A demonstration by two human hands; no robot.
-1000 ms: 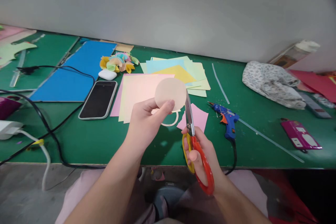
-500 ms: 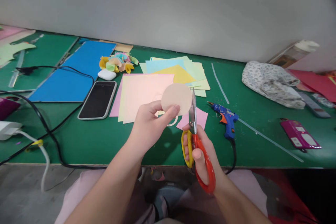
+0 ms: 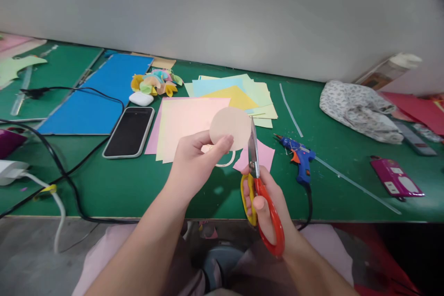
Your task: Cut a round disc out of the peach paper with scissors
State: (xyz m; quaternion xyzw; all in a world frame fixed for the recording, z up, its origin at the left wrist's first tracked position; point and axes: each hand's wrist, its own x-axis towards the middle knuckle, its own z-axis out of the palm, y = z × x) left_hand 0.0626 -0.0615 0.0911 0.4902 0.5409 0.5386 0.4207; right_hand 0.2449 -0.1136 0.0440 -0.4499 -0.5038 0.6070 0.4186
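Between thumb and fingers, my left hand pinches a round pale-peach paper disc, raised over the table. My right hand grips scissors with one red and one yellow handle loop. Their blades point up at the disc's right edge; I cannot tell whether they touch it. Under the disc, a thin curved paper strip shows in part. Behind my hands lie stacked pink and cream sheets, partly covered by the disc. A torn pink paper piece lies behind the scissors.
A phone and a white case lie left, near paper flowers and a blue board. Coloured sheets lie behind. At right are a blue glue gun, glue sticks, and a purple power strip. Black cables cross the left side.
My left hand and the paper disc have shifted slightly left and up. The scissor blades have tilted a little left, still beside the disc's edge.
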